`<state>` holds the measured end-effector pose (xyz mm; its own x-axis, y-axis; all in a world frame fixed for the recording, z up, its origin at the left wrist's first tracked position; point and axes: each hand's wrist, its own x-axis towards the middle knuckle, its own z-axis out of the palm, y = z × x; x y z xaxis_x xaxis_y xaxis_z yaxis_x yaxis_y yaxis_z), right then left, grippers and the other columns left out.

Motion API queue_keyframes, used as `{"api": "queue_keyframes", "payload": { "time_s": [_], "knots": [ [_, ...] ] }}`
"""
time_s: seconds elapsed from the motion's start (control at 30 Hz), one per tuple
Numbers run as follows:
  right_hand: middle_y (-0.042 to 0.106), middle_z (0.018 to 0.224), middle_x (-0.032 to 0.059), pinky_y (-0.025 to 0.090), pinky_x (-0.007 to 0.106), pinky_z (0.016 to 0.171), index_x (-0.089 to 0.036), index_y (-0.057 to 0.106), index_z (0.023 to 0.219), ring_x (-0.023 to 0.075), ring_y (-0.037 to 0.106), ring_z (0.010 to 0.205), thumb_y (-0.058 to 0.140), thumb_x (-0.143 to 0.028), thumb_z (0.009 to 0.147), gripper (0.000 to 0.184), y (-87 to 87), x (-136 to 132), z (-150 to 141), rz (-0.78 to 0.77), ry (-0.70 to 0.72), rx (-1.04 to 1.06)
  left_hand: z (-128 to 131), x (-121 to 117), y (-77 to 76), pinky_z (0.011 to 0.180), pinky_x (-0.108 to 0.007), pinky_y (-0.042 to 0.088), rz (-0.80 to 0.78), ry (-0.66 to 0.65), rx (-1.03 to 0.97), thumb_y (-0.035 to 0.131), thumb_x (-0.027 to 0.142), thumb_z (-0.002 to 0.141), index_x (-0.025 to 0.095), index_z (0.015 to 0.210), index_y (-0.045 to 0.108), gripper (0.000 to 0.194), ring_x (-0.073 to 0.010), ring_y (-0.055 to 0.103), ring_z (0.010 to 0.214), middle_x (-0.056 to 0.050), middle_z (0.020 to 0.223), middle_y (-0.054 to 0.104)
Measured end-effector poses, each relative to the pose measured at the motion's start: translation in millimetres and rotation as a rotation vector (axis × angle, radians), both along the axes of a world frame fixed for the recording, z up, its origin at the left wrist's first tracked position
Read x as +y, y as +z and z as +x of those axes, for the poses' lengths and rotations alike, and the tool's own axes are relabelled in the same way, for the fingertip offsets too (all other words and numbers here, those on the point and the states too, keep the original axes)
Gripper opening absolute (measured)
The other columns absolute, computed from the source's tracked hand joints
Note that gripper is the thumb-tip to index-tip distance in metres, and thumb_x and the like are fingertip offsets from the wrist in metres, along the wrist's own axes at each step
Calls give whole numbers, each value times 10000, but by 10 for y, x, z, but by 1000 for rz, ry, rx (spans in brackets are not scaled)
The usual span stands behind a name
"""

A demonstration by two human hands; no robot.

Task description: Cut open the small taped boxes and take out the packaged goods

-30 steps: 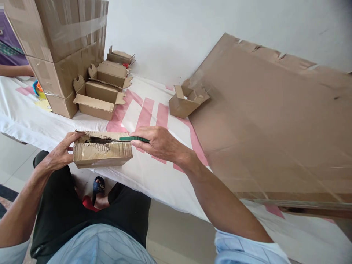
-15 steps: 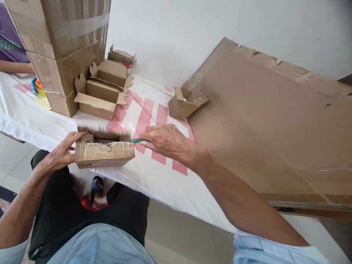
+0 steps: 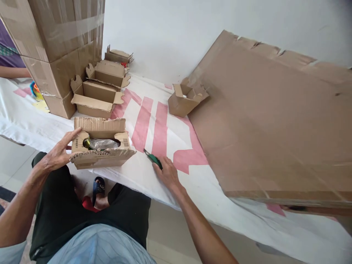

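Observation:
A small cardboard box (image 3: 102, 158) sits at the near table edge with its top flaps spread open. Inside it lies something wrapped in clear plastic (image 3: 101, 143). My left hand (image 3: 58, 156) presses against the box's left end, fingers stretched along the cardboard. My right hand (image 3: 167, 174) rests on the white and pink table cover (image 3: 154, 124) to the right of the box, fingers closed on a green-handled cutter (image 3: 153, 159) whose blade points up-left along the cover.
Several small open cardboard boxes (image 3: 95, 99) stand behind, beside a tall taped carton (image 3: 55, 47). Another small box (image 3: 183, 99) sits mid-table. A large flat cardboard sheet (image 3: 269, 121) leans over the right side. Another person's arm (image 3: 12, 71) shows at far left.
My right hand drew the green cutter out of the box top and brought it down onto the table at the right. The box flaps now stand open, showing the wrapped contents.

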<state>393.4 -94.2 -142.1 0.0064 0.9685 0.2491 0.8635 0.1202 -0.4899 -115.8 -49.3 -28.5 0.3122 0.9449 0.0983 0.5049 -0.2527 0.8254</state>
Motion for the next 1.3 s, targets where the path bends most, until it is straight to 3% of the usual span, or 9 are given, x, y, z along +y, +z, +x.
{"api": "queue_keyframes", "payload": {
  "time_s": [0.1,0.27,0.43,0.63,0.77,0.97,1.17,1.23,1.3],
  "knots": [
    [770,1125,175,611,608,1009,-268,810,1197,411,684,1096,618,-501,1055,334,-99,-20,-86,59,-22,71,-10,9,23,1234,-573,613,-39,38,33,857,966,767,317,1862,427,1343,-506,576,1607,-183,1850,504],
    [749,1328,154,651,543,1030,-254,750,1358,338,749,1174,616,-751,1083,584,280,190,-475,37,82,432,0,11,81,1295,-574,573,-74,10,61,967,971,588,306,1896,331,1599,-525,489,1692,-208,1897,419],
    [632,1649,193,617,569,1169,-281,586,1641,384,673,1482,711,-811,1023,823,632,267,-1077,-12,378,575,-9,-2,120,1370,-634,486,-29,-42,101,956,957,640,312,1886,342,1531,-521,441,1705,-205,1883,383],
    [530,1768,205,539,628,1294,-290,490,1735,423,518,1653,847,-604,978,893,630,212,-1377,-6,392,503,-60,87,101,1432,-722,348,145,-51,240,959,950,645,335,1837,425,1444,-547,219,1789,-176,1925,199],
    [538,1753,197,552,644,1290,-290,475,1745,416,534,1632,850,-539,987,881,651,226,-1415,49,370,479,-52,126,122,1447,-734,300,190,-122,272,963,858,732,266,1837,388,1379,-535,283,1772,-216,1912,263],
    [634,1642,164,546,628,1316,-305,541,1701,380,606,1554,851,-454,983,797,811,350,-1587,121,276,442,3,79,160,1424,-658,402,148,-91,295,950,676,783,195,1796,415,1243,-473,502,1643,-195,1752,497],
    [744,1478,173,681,549,1051,-253,633,1599,299,782,1065,664,-381,1068,547,830,381,-1517,140,146,423,11,64,130,1412,-657,413,154,-70,271,956,670,782,205,1812,405,1257,-477,485,1659,-189,1748,508],
    [734,1497,188,689,539,996,-241,604,1626,299,780,1048,692,-426,1060,602,837,343,-1475,109,147,434,6,73,112,1410,-656,413,162,-73,266,956,658,790,218,1816,405,1245,-472,494,1650,-182,1750,509],
    [703,1554,189,683,546,1026,-256,561,1666,330,771,1182,784,-474,1013,724,858,295,-1471,66,185,436,3,84,89,1404,-661,416,179,-71,259,965,646,785,216,1817,405,1250,-473,505,1636,-184,1734,520]
  ]
}}
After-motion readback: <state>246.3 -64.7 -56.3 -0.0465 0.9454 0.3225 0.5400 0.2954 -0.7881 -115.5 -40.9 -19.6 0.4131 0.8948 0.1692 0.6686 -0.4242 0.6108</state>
